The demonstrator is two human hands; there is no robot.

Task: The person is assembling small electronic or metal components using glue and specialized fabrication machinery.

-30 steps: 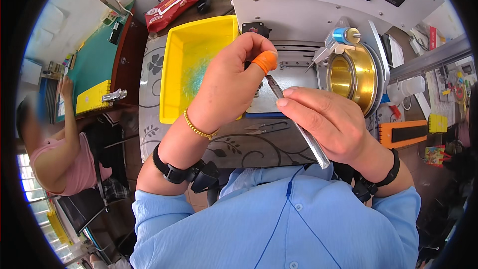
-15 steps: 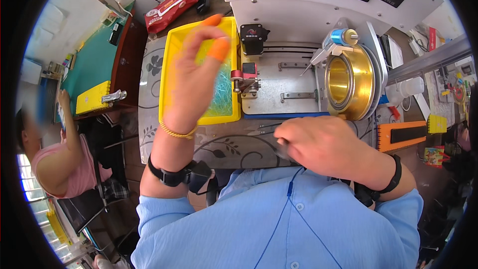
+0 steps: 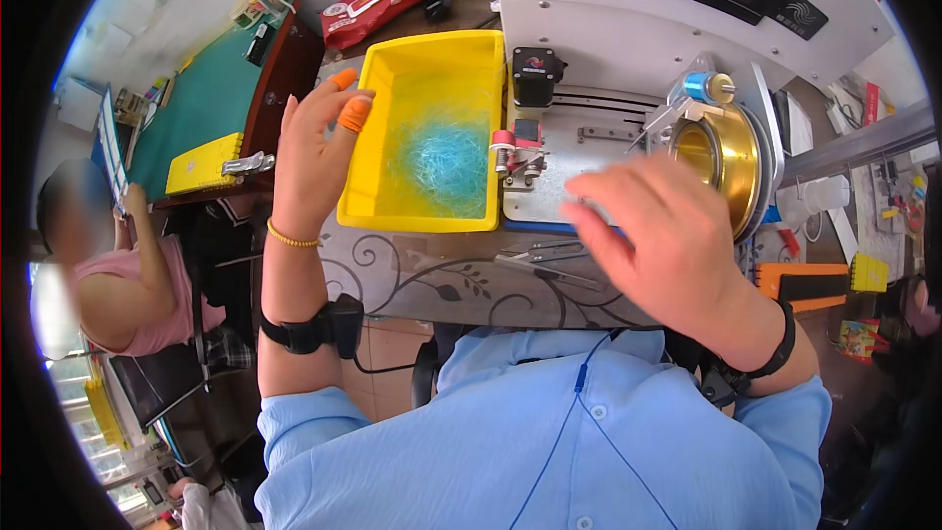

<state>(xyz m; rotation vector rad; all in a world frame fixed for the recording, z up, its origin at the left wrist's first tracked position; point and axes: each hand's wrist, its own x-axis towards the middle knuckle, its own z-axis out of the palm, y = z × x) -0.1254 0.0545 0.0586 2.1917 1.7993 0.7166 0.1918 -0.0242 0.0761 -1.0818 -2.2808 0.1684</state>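
Observation:
My left hand (image 3: 316, 152), with orange rubber caps on two fingertips, hangs open just left of a yellow plastic bin (image 3: 385, 137) that holds a tangle of thin blue-green strands (image 3: 444, 162). My right hand (image 3: 665, 236) is raised with fingers spread over the white machine plate (image 3: 579, 162), blurred, and nothing shows in it. Metal tweezers (image 3: 549, 267) lie on the patterned table edge below the plate. A brass-coloured round drum (image 3: 714, 152) with a blue spool (image 3: 702, 86) above it sits to the right of the plate.
A white machine housing (image 3: 628, 20) with a dark screen stands at the back. A red wipes pack (image 3: 378, 2) lies behind the bin. Left, a green-topped desk (image 3: 201, 98) carries a yellow box (image 3: 201, 163); another person (image 3: 118, 265) in pink sits there. An orange tool case (image 3: 800, 285) is at right.
My left hand moved off the bin toward its left side. My right hand rose from the table edge up over the machine plate, and the tweezers now lie on the table.

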